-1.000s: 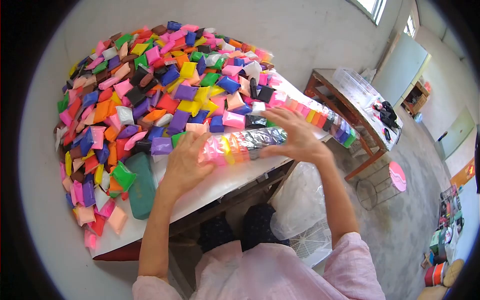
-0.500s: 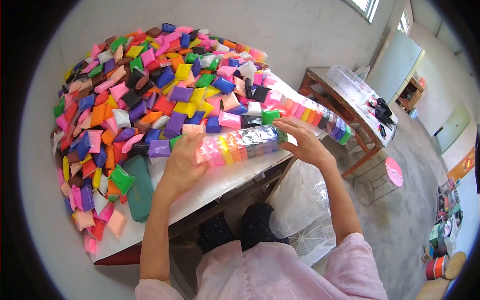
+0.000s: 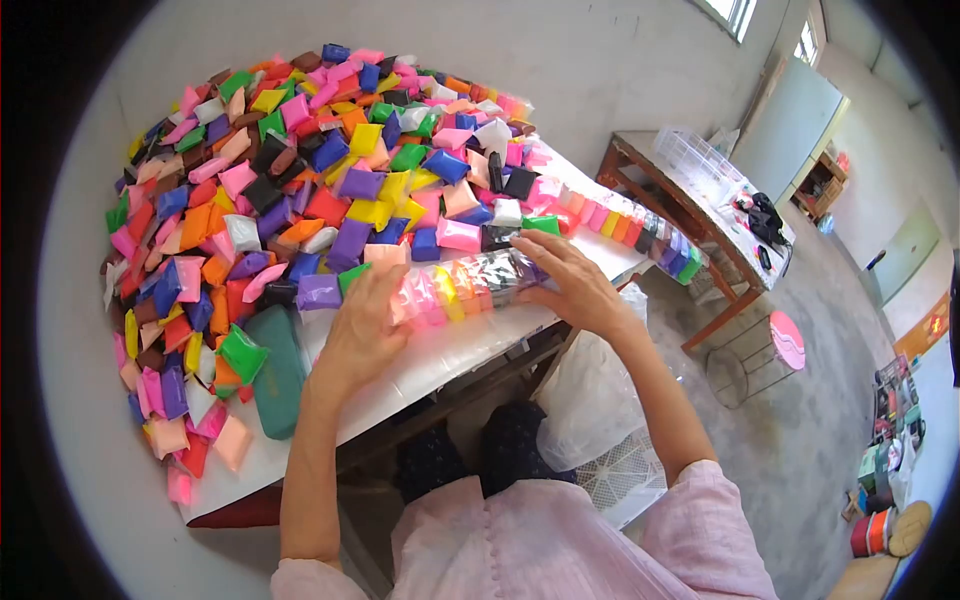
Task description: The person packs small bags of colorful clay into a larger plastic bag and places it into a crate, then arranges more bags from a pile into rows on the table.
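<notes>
A clear bag with a row of coloured packets (image 3: 455, 290) lies at the table's front edge, between my two hands. My left hand (image 3: 365, 315) is closed round its left end, beside pink packets. My right hand (image 3: 570, 282) curls over its right end, covering part of the dark and blue packets. Behind the bag spreads a large heap of small coloured packets (image 3: 325, 205). Another filled row of packets (image 3: 630, 230) lies to the right at the table's far corner. A green case (image 3: 277, 370) rests left of my left hand.
A second table (image 3: 690, 195) with a clear basket (image 3: 700, 160) stands at the upper right. A pink-topped stool (image 3: 786, 341) is on the floor at the right. Below the table's edge are a white plastic bag (image 3: 595, 400) and a white crate (image 3: 620, 475).
My right hand has moved left along the bag and covers more of its right end. My left hand has barely moved.
</notes>
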The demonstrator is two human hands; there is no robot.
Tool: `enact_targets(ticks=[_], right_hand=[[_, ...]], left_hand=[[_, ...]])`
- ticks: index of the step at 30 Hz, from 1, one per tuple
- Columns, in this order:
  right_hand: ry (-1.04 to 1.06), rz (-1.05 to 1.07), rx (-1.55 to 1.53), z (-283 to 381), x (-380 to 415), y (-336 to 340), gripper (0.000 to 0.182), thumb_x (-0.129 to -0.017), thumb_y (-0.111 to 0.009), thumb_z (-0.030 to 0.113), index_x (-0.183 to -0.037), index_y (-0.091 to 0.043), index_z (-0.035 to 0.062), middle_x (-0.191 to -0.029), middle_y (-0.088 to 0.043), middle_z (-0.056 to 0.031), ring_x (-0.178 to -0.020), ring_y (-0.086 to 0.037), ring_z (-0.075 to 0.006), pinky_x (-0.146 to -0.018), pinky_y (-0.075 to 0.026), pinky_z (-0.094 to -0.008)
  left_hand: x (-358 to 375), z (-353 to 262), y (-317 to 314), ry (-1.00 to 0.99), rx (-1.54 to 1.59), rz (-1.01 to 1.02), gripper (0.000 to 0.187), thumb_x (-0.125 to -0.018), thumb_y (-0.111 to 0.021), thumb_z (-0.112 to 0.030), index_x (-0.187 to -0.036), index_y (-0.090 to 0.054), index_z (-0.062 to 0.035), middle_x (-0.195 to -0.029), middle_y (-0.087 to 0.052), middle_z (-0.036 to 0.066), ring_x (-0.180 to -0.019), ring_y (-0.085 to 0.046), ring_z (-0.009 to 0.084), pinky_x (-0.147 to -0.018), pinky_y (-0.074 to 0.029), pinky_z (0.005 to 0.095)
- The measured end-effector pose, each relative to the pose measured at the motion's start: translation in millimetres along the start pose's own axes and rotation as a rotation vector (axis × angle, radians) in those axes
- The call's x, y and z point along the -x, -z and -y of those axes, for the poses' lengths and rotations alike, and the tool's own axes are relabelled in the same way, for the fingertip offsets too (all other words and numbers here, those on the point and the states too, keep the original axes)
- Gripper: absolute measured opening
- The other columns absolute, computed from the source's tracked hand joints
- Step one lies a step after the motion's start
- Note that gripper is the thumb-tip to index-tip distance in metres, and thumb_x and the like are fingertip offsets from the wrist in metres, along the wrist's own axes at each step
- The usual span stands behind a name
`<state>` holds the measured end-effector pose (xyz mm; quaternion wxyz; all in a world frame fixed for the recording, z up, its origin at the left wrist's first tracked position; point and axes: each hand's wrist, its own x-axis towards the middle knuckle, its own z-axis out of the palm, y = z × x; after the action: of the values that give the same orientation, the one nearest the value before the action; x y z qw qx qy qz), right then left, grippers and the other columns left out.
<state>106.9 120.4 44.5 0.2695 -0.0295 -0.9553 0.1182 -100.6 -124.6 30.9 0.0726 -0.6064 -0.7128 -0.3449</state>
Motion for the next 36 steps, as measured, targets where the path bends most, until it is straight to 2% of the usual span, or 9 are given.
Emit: enact_targets(ticks=[6, 13, 19, 20, 23, 27, 31, 32, 36], right_hand=[[-0.076, 0.002, -0.129, 10.0, -2.9, 21.4, 0.079, -0.073, -0.082, 0.020, -0.144, -0.048, 0.0151, -0.146, -0.047, -0.0148, -0.134, -0.045, -0.0342, -0.111, -0.038, -0.0442], [-0.073, -0.005, 0.090, 27.0, -22.9, -8.4, 0.080, -0.073, -0.083, 0.029, -0.144, -0.048, 0.0152, -0.146, -0.047, -0.0149, -0.133, -0.046, -0.0346, -0.110, -0.038, -0.0445], [-0.084, 0.025, -0.185, -4.8, -0.4, 14.4, 0.068, -0.078, -0.073, 0.004, -0.141, -0.049, 0.0103, -0.145, -0.048, -0.0116, -0.133, -0.047, -0.0328, -0.109, -0.041, -0.0407], [-0.088, 0.031, -0.259, -7.6, 2.4, 17.2, 0.070, -0.076, -0.063, -0.011, -0.141, -0.049, 0.0099, -0.145, -0.048, -0.0113, -0.134, -0.047, -0.0325, -0.109, -0.041, -0.0396], [-0.132, 0.071, -0.316, -11.4, 1.8, 25.4, 0.081, -0.071, -0.058, -0.020, -0.144, -0.050, 0.0158, -0.146, -0.050, -0.0082, -0.139, -0.043, -0.0268, -0.116, -0.034, -0.0387], [-0.141, 0.108, -0.262, -8.2, -6.9, 25.4, 0.084, -0.069, -0.053, -0.023, -0.143, -0.050, 0.0170, -0.148, -0.048, -0.0074, -0.141, -0.040, -0.0268, -0.117, -0.033, -0.0382], [-0.119, 0.104, -0.199, 13.3, -10.9, 38.8, 0.080, -0.068, -0.068, -0.008, -0.144, -0.049, 0.0123, -0.149, -0.046, -0.0119, -0.140, -0.040, -0.0305, -0.117, -0.032, -0.0424], [-0.059, 0.068, -0.149, 21.3, -14.9, 34.3, 0.082, -0.068, -0.080, 0.009, -0.144, -0.049, 0.0102, -0.147, -0.047, -0.0141, -0.138, -0.042, -0.0324, -0.115, -0.032, -0.0445], [0.102, 0.040, 0.033, 51.9, -40.3, -5.8, 0.079, -0.072, -0.082, 0.040, -0.140, -0.051, 0.0121, -0.141, -0.050, -0.0170, -0.134, -0.044, -0.0335, -0.114, -0.029, -0.0496]], left_hand=[[-2.4, -5.2, 3.6, 0.039, 0.046, 0.036, 0.070, -0.072, -0.072, -0.005, -0.137, -0.047, 0.0001, -0.127, -0.054, 0.019, -0.121, -0.050, 0.0372, -0.107, -0.038, 0.0413], [-2.7, -4.2, 5.0, 0.039, 0.003, 0.074, 0.071, -0.073, -0.072, -0.005, -0.139, -0.046, 0.0008, -0.130, -0.053, 0.020, -0.124, -0.048, 0.0369, -0.109, -0.036, 0.0412], [1.5, -3.2, 9.6, 0.105, 0.116, 0.118, 0.076, -0.074, -0.069, -0.004, -0.145, -0.040, -0.0022, -0.139, -0.048, 0.018, -0.132, -0.044, 0.0338, -0.112, -0.033, 0.0397], [2.5, -3.2, 10.5, 0.109, 0.138, 0.118, 0.077, -0.075, -0.068, -0.003, -0.146, -0.039, -0.0032, -0.142, -0.046, 0.017, -0.134, -0.043, 0.0329, -0.113, -0.032, 0.0393], [6.7, 1.7, 14.8, 0.000, 0.195, 0.131, 0.085, -0.075, -0.059, 0.004, -0.153, -0.030, -0.0077, -0.151, -0.038, 0.014, -0.138, -0.040, 0.0295, -0.117, -0.027, 0.0376], [18.4, 1.5, 41.3, 0.292, 0.523, 0.215, 0.093, -0.070, -0.047, 0.011, -0.157, -0.022, -0.0104, -0.156, -0.032, 0.011, -0.146, -0.030, 0.0253, -0.121, -0.019, 0.0377], [28.2, -10.6, 66.5, 0.312, 0.482, 0.087, 0.095, -0.068, -0.052, 0.008, -0.157, -0.024, -0.0111, -0.157, -0.032, 0.012, -0.144, -0.033, 0.0263, -0.119, -0.024, 0.0388], [28.8, -15.8, 67.7, 0.278, 0.421, 0.029, 0.095, -0.068, -0.057, 0.006, -0.156, -0.025, -0.0113, -0.157, -0.033, 0.013, -0.143, -0.036, 0.0275, -0.118, -0.028, 0.0390], [1.0, -34.5, 39.4, 0.096, 0.043, 0.089, 0.095, -0.071, -0.075, -0.013, -0.154, -0.029, -0.0085, -0.151, -0.041, 0.017, -0.138, -0.042, 0.0320, -0.115, -0.033, 0.0417]])
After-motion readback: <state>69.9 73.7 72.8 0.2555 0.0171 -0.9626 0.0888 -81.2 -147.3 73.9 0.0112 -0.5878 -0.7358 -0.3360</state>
